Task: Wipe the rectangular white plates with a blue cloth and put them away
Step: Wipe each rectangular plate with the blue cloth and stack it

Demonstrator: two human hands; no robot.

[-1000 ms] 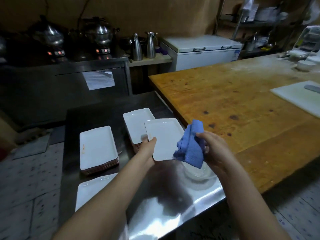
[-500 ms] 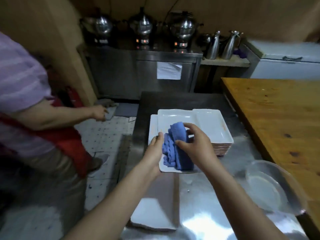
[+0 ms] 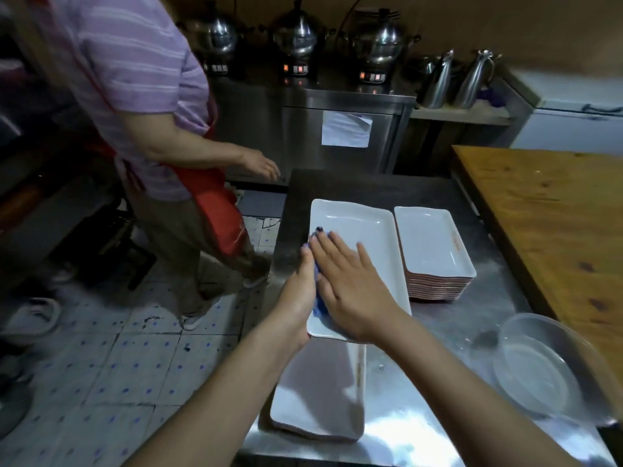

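Note:
A rectangular white plate (image 3: pixel 364 230) is held over the steel counter (image 3: pixel 438 332). My left hand (image 3: pixel 298 294) grips its near left edge, thumb along the rim. My right hand (image 3: pixel 350 281) lies flat with spread fingers on the blue cloth (image 3: pixel 317 308), pressing it onto the plate; only slivers of cloth show between the hands. A stack of white plates (image 3: pixel 431 244) stands to the right. Another plate stack (image 3: pixel 320 392) sits below my arms, near the counter's front.
A person in a striped shirt and red apron (image 3: pixel 161 129) stands close on the left, one hand near the counter's far corner. A clear plastic bowl (image 3: pixel 539 369) sits at the right. The wooden table (image 3: pixel 553 210) borders the counter on the right.
My right hand has flattened onto the cloth and slid to the plate's left side. The view shifted right and closer; the person on the left stepped nearer the counter.

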